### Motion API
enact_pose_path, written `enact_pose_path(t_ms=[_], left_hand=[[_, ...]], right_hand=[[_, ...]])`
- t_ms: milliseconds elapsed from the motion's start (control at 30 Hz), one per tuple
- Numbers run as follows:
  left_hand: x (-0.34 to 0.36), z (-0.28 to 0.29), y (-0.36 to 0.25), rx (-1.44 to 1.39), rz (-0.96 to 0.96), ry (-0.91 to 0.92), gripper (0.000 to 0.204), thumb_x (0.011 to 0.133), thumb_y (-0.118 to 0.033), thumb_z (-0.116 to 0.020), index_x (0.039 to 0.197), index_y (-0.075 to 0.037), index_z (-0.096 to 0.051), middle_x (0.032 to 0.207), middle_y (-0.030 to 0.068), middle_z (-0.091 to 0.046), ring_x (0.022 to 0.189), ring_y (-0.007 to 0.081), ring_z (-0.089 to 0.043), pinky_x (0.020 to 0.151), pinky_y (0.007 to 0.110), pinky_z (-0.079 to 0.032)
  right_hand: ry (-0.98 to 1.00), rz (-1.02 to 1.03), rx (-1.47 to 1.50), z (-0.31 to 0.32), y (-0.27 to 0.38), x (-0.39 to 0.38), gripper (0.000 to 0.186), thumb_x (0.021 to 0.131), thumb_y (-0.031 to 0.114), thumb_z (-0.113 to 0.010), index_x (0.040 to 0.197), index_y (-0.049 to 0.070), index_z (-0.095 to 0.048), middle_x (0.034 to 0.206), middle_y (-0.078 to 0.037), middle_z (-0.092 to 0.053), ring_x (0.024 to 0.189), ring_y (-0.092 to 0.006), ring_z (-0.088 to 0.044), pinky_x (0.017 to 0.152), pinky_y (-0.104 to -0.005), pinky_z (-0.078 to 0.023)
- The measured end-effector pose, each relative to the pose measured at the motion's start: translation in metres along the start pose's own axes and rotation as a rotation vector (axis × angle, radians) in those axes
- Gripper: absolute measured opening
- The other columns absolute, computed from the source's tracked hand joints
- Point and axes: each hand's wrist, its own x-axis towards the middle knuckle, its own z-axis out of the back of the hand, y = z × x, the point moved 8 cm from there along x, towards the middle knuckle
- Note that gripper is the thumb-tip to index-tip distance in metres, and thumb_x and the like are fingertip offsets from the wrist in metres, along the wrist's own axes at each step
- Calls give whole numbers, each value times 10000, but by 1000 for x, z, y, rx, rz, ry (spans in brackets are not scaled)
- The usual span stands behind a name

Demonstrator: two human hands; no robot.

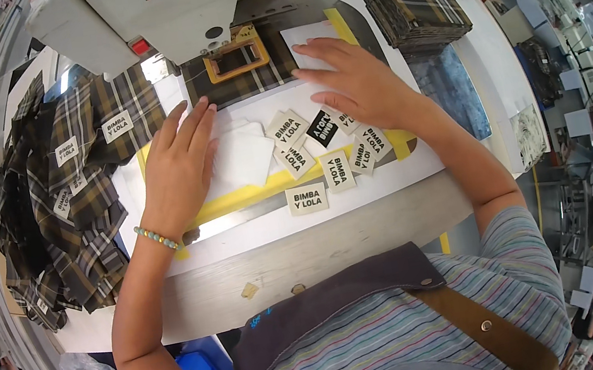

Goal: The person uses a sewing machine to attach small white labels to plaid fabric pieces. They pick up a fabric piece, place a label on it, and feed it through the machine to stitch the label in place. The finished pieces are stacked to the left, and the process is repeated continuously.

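Observation:
A plaid fabric piece (200, 87) lies flat under the yellow-brown rectangular clamp frame (238, 58) of a sewing machine. At its left edge, my left hand (178, 154) rests with fingers stretched out; the fingertips are at or close to the fabric. My right hand (353, 77) lies at the other side, fingers spread, over the fabric's right end and a white sheet (309, 34). Neither hand grips anything I can see. Between them are a small pile of blank white squares (240, 155) and several cream printed labels (307, 200). One black label (321, 128) is among these, partly beside my right thumb.
The white machine head (158, 12) stands over the work. A tall stack of plaid pieces (411, 1) is at the back right. Loose plaid pieces with labels (82, 146) heap up on the left, hanging over the edge. A blue bin (201, 362) stands below the table.

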Motion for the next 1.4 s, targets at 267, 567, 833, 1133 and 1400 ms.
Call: enact_pose_path(t_ms=[267, 567, 833, 1133, 1400], left_hand=[[-10, -12, 9, 56, 42, 47, 463, 983, -86, -695, 1436, -14, -634, 1518, 100, -650, 1421, 383, -562, 1128, 485, -492], [-11, -14, 10, 62, 58, 42, 422, 985, -36, -656, 1406, -15, -657, 1506, 93, -665, 1424, 378, -569, 1122, 490, -492], [-12, 1, 5, 12, 27, -36, 371, 948, -32, -702, 1318, -13, -694, 1391, 118, -719, 1377, 379, -605, 1075, 487, -517], [-13, 9, 7, -91, 29, -152, 246, 874, -3, -769, 1116, -7, -725, 1203, 127, -764, 1247, 374, -680, 1013, 461, -572], [-14, -2, 12, -124, 58, -38, 358, 925, -13, -737, 1279, 7, -686, 1364, 137, -724, 1310, 381, -636, 1084, 465, -536]], right_hand=[[-2, -7, -18, -12, -3, 3, 489, 1076, 413, -643, 1436, 85, -684, 1642, -152, -492, 1575, -355, -363, 1254, -521, -355], [-11, 6, -137, -14, -2, 3, 524, 1071, 417, -645, 1453, 59, -663, 1638, -162, -497, 1577, -360, -361, 1264, -547, -335], [-46, -34, 28, -7, -3, 2, 512, 1067, 402, -654, 1475, 93, -651, 1663, -141, -472, 1575, -354, -365, 1275, -506, -334], [3, -36, 49, -4, -1, 1, 448, 1076, 318, -654, 1457, 81, -668, 1663, -123, -479, 1570, -347, -376, 1268, -483, -344], [-7, -4, 64, -4, 0, 0, 420, 1077, 319, -655, 1393, 46, -706, 1609, -136, -541, 1546, -349, -417, 1246, -480, -372]])
